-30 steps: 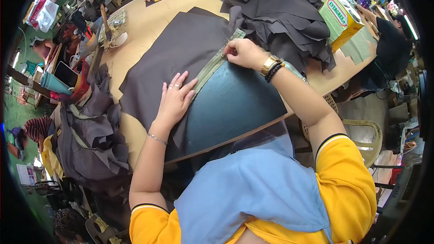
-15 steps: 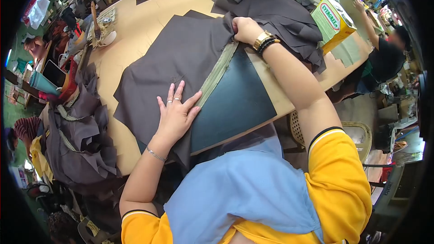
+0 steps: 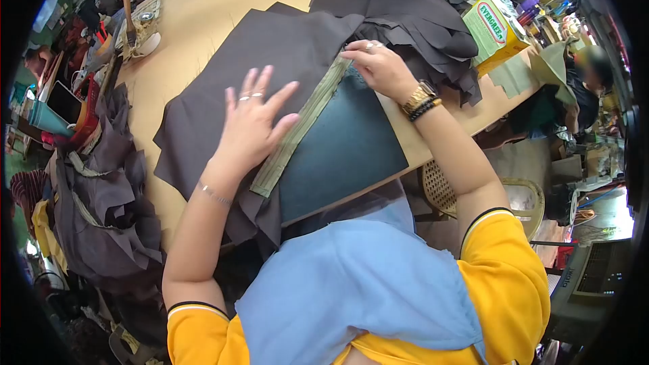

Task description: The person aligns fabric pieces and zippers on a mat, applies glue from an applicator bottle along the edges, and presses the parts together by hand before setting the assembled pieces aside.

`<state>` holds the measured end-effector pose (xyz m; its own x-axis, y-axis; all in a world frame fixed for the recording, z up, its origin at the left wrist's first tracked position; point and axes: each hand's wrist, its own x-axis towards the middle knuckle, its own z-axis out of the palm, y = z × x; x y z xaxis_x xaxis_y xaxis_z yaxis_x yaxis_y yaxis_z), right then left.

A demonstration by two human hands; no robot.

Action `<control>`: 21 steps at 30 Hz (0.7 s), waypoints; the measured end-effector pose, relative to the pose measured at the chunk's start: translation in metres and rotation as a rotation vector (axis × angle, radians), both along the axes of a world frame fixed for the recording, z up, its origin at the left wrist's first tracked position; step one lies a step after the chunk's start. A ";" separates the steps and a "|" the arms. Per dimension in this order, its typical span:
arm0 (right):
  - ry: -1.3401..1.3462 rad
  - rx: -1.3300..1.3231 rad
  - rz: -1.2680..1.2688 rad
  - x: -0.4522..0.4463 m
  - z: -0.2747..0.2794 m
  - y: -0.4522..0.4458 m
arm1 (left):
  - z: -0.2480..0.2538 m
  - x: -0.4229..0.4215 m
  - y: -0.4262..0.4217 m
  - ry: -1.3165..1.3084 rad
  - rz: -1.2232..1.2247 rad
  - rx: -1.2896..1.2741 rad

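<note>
- The green strip [image 3: 309, 113] is laid along the edge of the dark fabric [image 3: 223, 74], its long axis slanted down-left from the right hand [image 3: 387, 73].
- The right grip is positioned at the upper end; closure cannot be confirmed.
- The left hand [image 3: 247, 125] is opened near mid-strip.

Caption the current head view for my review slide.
Left hand spread over dark fabric, right hand at the upper end of a green strip beside a dark panel.

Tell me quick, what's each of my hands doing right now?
Left hand: open, fingers spread over the dark fabric; contact cannot be told.
Right hand: closed, fingertips pinching the far end of the green fabric strip.
</note>
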<state>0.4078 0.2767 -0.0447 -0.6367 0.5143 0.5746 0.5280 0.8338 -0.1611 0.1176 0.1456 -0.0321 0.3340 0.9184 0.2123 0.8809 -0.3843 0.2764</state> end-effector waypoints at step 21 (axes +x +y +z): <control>-0.381 -0.227 -0.570 -0.041 -0.006 0.137 | -0.037 -0.005 0.006 0.075 -0.042 -0.100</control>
